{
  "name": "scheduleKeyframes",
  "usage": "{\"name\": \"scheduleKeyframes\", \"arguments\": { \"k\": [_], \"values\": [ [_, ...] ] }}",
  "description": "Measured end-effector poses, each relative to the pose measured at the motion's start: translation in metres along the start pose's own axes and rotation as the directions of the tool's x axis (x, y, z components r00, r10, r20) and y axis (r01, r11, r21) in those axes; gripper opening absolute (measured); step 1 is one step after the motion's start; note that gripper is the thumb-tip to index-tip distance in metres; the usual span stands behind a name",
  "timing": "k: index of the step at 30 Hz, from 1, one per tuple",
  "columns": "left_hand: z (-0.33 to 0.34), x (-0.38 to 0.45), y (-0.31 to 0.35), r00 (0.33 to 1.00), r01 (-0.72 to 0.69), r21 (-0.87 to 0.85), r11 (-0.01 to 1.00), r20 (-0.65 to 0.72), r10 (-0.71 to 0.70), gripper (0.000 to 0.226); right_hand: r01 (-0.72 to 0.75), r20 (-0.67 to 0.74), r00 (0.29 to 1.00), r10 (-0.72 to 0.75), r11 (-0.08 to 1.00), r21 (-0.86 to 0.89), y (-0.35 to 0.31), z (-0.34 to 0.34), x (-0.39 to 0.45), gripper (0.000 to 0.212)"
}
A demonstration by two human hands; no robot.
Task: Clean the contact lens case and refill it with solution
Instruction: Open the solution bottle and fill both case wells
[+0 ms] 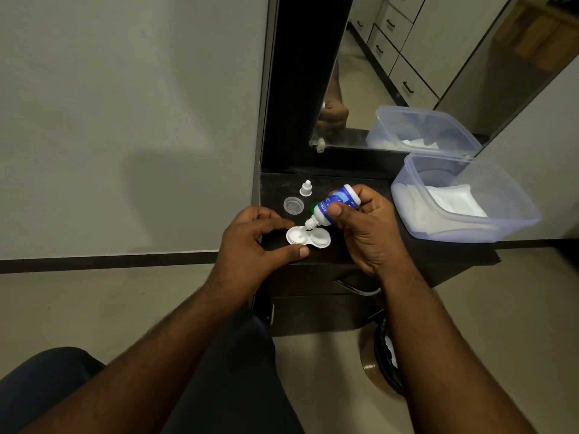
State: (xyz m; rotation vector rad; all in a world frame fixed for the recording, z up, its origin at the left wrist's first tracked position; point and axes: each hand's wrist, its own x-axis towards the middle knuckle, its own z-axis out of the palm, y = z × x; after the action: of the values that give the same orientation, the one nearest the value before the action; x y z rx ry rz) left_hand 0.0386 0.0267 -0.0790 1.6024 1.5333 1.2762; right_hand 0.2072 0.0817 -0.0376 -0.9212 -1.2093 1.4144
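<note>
You sit at a small dark surface [360, 258] set against a pale grey wall [125, 104], with a mirror [407, 67] rising behind it that reflects white drawers and your own hand. The floor [94, 302] is beige tile with a dark skirting line along the wall.

The white contact lens case [308, 237] lies flat near the front left corner of the surface, both wells uncovered. Your left hand [250, 242] is partly open, its fingertips [302, 252] and thumb resting at the left end of the case. Your right hand [366, 230] is closed around the blue-and-white solution bottle [333, 205], tilted nozzle-down so the tip sits just over the left well.

Behind the case, a clear round cap [293, 204] lies on the surface, and a small white bottle cap [306, 188] stands upright just beyond it. A bit of green [313, 208] shows behind the bottle; you cannot tell what it is. To the right, well apart from the case, a translucent plastic container [501, 227] holds folded white tissue [454, 202]. Nothing lies between your hands and the case. Below the surface, a drawer handle [360, 289] shows beside your right forearm.
</note>
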Motion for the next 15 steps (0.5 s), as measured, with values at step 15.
{"name": "scheduleKeyframes", "arguments": {
  "k": [15],
  "values": [
    [-0.0010, 0.0008, 0.0001, 1.000, -0.007, 0.005, 1.000, 0.001, 0.007, 0.040, -0.004, 0.022, 1.000, 0.005, 1.000, -0.025, 0.0007, -0.0009, -0.0001, 0.026]
  ]
}}
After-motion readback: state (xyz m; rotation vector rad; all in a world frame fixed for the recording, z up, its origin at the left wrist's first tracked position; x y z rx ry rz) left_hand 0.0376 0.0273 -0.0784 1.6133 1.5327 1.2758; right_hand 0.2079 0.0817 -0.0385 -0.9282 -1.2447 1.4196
